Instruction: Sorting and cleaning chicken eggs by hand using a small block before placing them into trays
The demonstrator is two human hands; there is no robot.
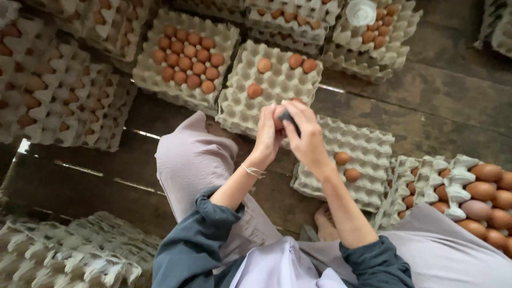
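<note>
An egg (278, 118) is cupped in the left hand (268, 136), fingers curled round it so only a sliver of brown shell shows between the two hands. A small dark object (288, 118), possibly a cloth or pad, is pinched in the right hand (305, 140) and pressed against that shell; what it is exactly cannot be told.

It looks as though the shell is being wiped or rubbed. For that to be done well, the egg should be held loosely enough not to crack, yet turned a little in the left fingers so every side is met by the pad. Light, short strokes are called for; pressure belongs on the pad, not on the shell.

Just beyond the hands, a grey pulp tray (240, 109) is seen with a few brown eggs (302, 63) seated in its cups and many cups free. To the right of the right hand another tray (368, 144) lies with two eggs (347, 167) in it. Farther off to the left, a fuller tray (154, 74) is stacked, and at the far right more brown eggs (488, 192) are packed close. All of it rests on dark wooden boards (453, 106).
</note>
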